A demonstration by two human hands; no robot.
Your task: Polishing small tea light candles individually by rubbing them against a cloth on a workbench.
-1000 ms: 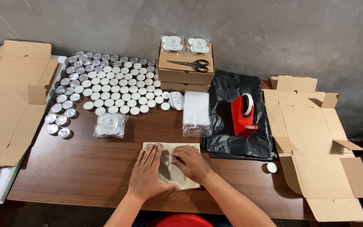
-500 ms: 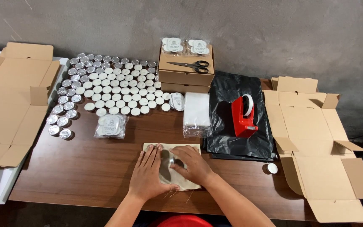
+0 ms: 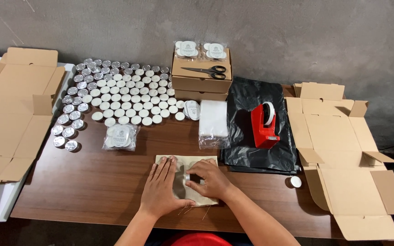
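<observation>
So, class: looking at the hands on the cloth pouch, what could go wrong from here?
The left hand lies flat on the beige pouch while the right hand works at it; loose threads at its near edge might snag. A lone small candle near the flat box could be knocked off.

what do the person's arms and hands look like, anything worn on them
Both arms are bare from the bottom edge of the picture up to the hands: no sleeves show on the forearms. The left hand and right hand wear no gloves, and no rings, watch or bracelet can be seen. Fingernails look short and unpainted. A bit of red clothing shows between the arms at the bottom edge.
</observation>
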